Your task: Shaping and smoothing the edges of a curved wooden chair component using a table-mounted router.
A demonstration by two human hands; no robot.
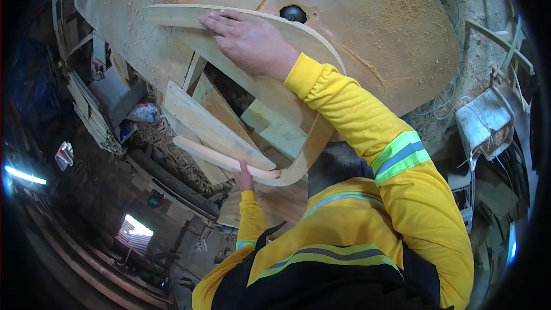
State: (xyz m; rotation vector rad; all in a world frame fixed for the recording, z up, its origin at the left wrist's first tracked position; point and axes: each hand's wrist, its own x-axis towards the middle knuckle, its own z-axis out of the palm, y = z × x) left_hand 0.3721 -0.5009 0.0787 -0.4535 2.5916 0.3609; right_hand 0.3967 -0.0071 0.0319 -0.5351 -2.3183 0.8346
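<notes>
the right hand (248, 41) lies flat and open on top of a long curved wood piece (298, 40), pressing it down on the dusty bench (390, 28). it grips nothing. a dark round cutter (293, 13) pokes up from the bench just past this hand. the wood bends away from the right hand and down to the left hand (245, 177), which holds its far end from below; how far those fingers close is hidden. loose planks (206, 120) sit between the hands.

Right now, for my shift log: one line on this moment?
right hand: flat on curved wood piece | left hand: gripping its lower end | piece on sawdusty table near cutter
</notes>
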